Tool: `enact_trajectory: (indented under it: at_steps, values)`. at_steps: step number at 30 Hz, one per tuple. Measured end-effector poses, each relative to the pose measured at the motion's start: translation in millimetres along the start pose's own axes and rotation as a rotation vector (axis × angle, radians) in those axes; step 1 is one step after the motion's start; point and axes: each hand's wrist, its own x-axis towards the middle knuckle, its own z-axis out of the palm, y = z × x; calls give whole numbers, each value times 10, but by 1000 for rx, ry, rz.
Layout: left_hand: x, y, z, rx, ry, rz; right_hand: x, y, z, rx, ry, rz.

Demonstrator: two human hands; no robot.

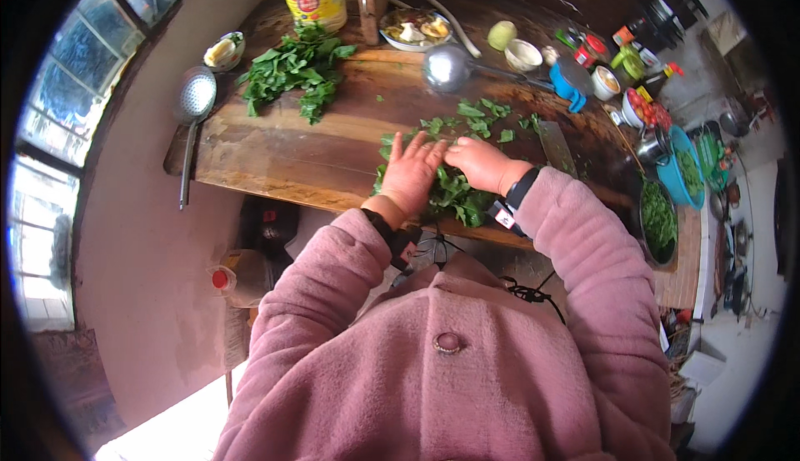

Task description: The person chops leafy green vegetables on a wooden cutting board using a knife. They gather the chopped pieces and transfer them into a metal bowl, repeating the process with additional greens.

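My left hand [411, 172] lies over a pile of leafy greens [459, 195] near the front edge of the wooden board [269, 142], its fingers spread. Beside it, my right hand [481, 162] has its fingers bent down at the same leaves; its fingertips meet the left hand's, and whether they pinch a leaf is hidden. Loose leaf pieces [481, 117] are scattered just beyond both hands. A cleaver's blade [558, 148] rests flat on the board to the right of my right hand. Farther back on the left sits a larger heap of whole greens [294, 70].
A skimmer [197, 99] lies at the board's left end. A metal ladle [447, 69], a plate of food [415, 29] and a white bowl [523, 55] are at the back. On the right stand a pot of greens [659, 223] and a blue basin [681, 167].
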Motion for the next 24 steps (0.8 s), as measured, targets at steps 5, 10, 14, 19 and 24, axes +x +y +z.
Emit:
enact_trajectory:
  at_steps: [5, 10, 14, 19, 24]
  values:
    - [-18, -45, 56, -76, -3, -24, -303, 278, -294, 386, 392, 178]
    - [31, -24, 137, -98, 91, -84, -810, 410, -520, 364, 214, 813]
    - [70, -46, 176, -127, 126, -185, -1046, 296, -424, 692, 214, 925]
    - [162, -190, 124, -378, 323, -310, -1167, 222, -375, 200, 302, 681]
    - [190, -308, 31, -372, 399, -354, -944, 5, -324, 142, 410, 403]
